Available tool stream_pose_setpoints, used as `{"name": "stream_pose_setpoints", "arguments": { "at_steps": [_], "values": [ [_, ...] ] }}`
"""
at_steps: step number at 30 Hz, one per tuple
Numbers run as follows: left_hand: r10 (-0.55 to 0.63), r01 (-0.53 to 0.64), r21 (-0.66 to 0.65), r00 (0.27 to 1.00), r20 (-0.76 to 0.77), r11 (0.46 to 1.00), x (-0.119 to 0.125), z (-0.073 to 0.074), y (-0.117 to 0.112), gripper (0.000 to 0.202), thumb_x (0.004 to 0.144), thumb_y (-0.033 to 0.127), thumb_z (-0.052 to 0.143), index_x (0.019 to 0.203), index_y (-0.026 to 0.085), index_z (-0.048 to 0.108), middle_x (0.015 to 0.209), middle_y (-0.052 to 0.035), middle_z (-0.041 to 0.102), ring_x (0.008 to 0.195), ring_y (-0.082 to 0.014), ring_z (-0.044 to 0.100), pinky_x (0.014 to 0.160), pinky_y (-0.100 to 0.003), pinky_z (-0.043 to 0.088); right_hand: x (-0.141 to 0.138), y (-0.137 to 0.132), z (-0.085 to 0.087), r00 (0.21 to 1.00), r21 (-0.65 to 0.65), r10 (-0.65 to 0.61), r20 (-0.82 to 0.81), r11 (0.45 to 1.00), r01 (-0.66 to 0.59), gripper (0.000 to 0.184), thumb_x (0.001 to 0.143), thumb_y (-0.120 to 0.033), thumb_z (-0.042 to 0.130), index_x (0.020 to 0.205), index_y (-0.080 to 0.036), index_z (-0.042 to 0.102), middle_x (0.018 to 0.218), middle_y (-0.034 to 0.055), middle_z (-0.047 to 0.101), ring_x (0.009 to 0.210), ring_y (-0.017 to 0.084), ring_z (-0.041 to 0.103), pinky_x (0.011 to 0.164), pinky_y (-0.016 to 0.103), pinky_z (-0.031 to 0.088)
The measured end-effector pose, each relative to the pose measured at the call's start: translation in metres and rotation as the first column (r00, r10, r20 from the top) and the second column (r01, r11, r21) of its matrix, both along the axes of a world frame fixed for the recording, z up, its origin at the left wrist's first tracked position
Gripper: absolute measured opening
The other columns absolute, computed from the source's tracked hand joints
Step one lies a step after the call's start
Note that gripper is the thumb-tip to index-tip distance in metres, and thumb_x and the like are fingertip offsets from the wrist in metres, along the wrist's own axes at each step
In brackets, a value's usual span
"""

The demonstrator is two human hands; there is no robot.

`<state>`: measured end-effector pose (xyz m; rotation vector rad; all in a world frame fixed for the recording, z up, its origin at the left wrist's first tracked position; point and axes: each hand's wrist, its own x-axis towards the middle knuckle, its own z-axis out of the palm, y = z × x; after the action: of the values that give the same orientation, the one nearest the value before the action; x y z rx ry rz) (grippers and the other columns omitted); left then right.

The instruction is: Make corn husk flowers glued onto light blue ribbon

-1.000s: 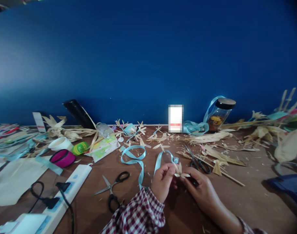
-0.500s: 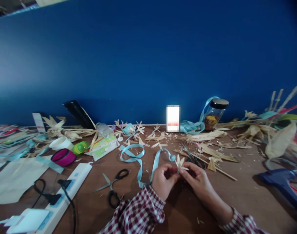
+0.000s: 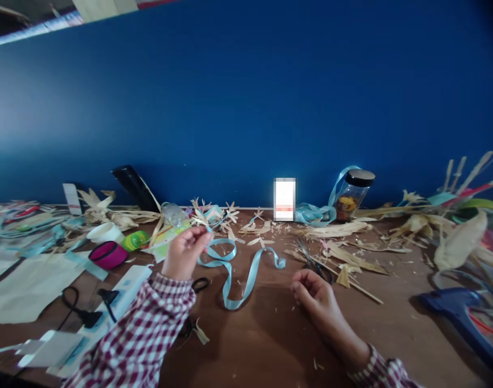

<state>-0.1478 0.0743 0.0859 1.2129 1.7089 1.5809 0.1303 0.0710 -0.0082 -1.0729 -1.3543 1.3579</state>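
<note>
Two bare hands above the brown table (image 3: 246,350). Nearest, at two o'clock, a blue glue gun (image 3: 444,299) lying on its side; at ten, a white power strip (image 3: 139,275). At one o'clock, the right hand (image 3: 317,296), half curled, with nothing visible in its grasp; impossible to tell about the inside of the curl. At twelve, a loose pale blue ribbon (image 3: 251,277), apart from both hands' fingertips. At eleven, a handle loop of black scissors (image 3: 202,278) beside the left sleeve, and just past it the left hand (image 3: 185,253), thumb and forefinger pinched together, apparently on the stem of a small husk flower (image 3: 200,217). Best to keep that pinch light and low on the stem, clear of petals probably brittle and easily creased. Wise, too, to hold the wrist above the ribbon's coil and leave room around the other flowers (image 3: 231,211) crowded just beyond, to avoid snagging. Farther, at one o'clock, a lidded jar (image 3: 347,205), seemingly tilted, before the blue partition (image 3: 246,108).
</note>
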Motion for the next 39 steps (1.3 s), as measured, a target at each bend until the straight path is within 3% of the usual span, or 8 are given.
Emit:
{"name": "stream_pose_setpoints", "arguments": {
  "at_steps": [3, 5, 10, 14, 21, 31, 39],
  "values": [
    [0.154, -0.153, 0.031, 0.987, -0.033, 0.988, -0.025, -0.003, 0.018, 0.037, 0.066, 0.04, 0.068, 0.091, 0.013, 0.064, 0.074, -0.0035, 0.067, 0.062, -0.0133, 0.062, 0.055, -0.024, 0.051, -0.001, 0.0, -0.003, 0.999, -0.014, 0.041, 0.019, 0.999, -0.04, 0.024, 0.08, -0.042, 0.057, 0.081, -0.018, 0.052, 0.064, -0.001, 0.052, 0.051, 0.01, 0.044, 0.044, 0.02, 0.035],
    [0.143, -0.145, -0.013, 0.982, -0.126, 0.989, -0.026, -0.009, 0.029, 0.039, 0.071, 0.041, 0.062, 0.096, 0.011, 0.062, 0.076, -0.005, 0.068, 0.062, -0.0139, 0.062, 0.055, -0.025, 0.052, -0.002, -0.002, -0.004, 0.995, -0.008, 0.078, 0.063, 0.997, -0.077, 0.025, 0.083, -0.042, 0.053, 0.08, -0.018, 0.052, 0.065, -0.0008, 0.052, 0.051, 0.01, 0.044, 0.044, 0.02, 0.035],
    [-0.057, 0.012, -0.14, 0.945, -0.321, 0.99, 0.011, -0.028, 0.065, 0.025, 0.068, 0.032, 0.066, 0.084, 0.012, 0.068, 0.072, -0.0058, 0.07, 0.065, -0.0175, 0.064, 0.061, -0.028, 0.052, -0.004, -0.005, 0.0, 0.94, 0.106, 0.113, 0.322, 0.982, -0.155, 0.03, 0.087, -0.04, 0.046, 0.066, -0.018, 0.048, 0.056, -0.003, 0.046, 0.049, 0.01, 0.04, 0.046, 0.021, 0.032],
    [-0.151, 0.026, -0.249, 0.854, -0.498, 0.968, 0.037, -0.044, 0.105, 0.015, 0.074, 0.026, 0.064, 0.08, 0.013, 0.069, 0.08, -0.0074, 0.07, 0.079, -0.0201, 0.064, 0.076, -0.032, 0.049, -0.005, -0.004, 0.002, 0.869, 0.225, 0.083, 0.487, 0.95, -0.216, 0.028, 0.087, -0.033, 0.046, 0.066, -0.016, 0.053, 0.06, 0.0, 0.052, 0.057, 0.013, 0.046, 0.053, 0.023, 0.035],
    [-0.295, -0.051, -0.464, 0.709, -0.64, 0.884, 0.05, -0.057, 0.155, 0.024, 0.088, 0.03, 0.052, 0.108, 0.019, 0.058, 0.113, -0.0076, 0.058, 0.095, -0.0192, 0.059, 0.081, -0.039, 0.05, -0.006, -0.003, -0.001, 0.837, 0.247, 0.093, 0.539, 0.933, -0.263, 0.022, 0.085, -0.026, 0.048, 0.069, -0.015, 0.058, 0.064, 0.0019, 0.059, 0.06, 0.014, 0.052, 0.057, 0.022, 0.036],
    [-0.333, -0.166, -0.54, 0.63, -0.702, 0.825, 0.055, -0.072, 0.177, 0.028, 0.088, 0.03, 0.052, 0.113, 0.018, 0.055, 0.116, -0.0089, 0.057, 0.096, -0.0203, 0.058, 0.081, -0.04, 0.05, -0.008, 0.0, -0.001, 0.811, 0.215, 0.114, 0.573, 0.935, -0.283, 0.015, 0.083, -0.023, 0.051, 0.073, -0.016, 0.06, 0.066, 0.0021, 0.062, 0.06, 0.013, 0.054, 0.056, 0.021, 0.035],
    [-0.252, -0.18, -0.456, 0.633, -0.732, 0.872, 0.053, -0.081, 0.173, 0.027, 0.088, 0.03, 0.052, 0.113, 0.018, 0.055, 0.115, -0.0088, 0.057, 0.096, -0.0197, 0.058, 0.081, -0.04, 0.05, -0.008, 0.0, -0.002, 0.803, 0.219, 0.11, 0.585, 0.933, -0.287, 0.015, 0.083, -0.023, 0.052, 0.073, -0.016, 0.061, 0.066, 0.0022, 0.062, 0.061, 0.013, 0.054, 0.056, 0.021, 0.035]
  ]
}}
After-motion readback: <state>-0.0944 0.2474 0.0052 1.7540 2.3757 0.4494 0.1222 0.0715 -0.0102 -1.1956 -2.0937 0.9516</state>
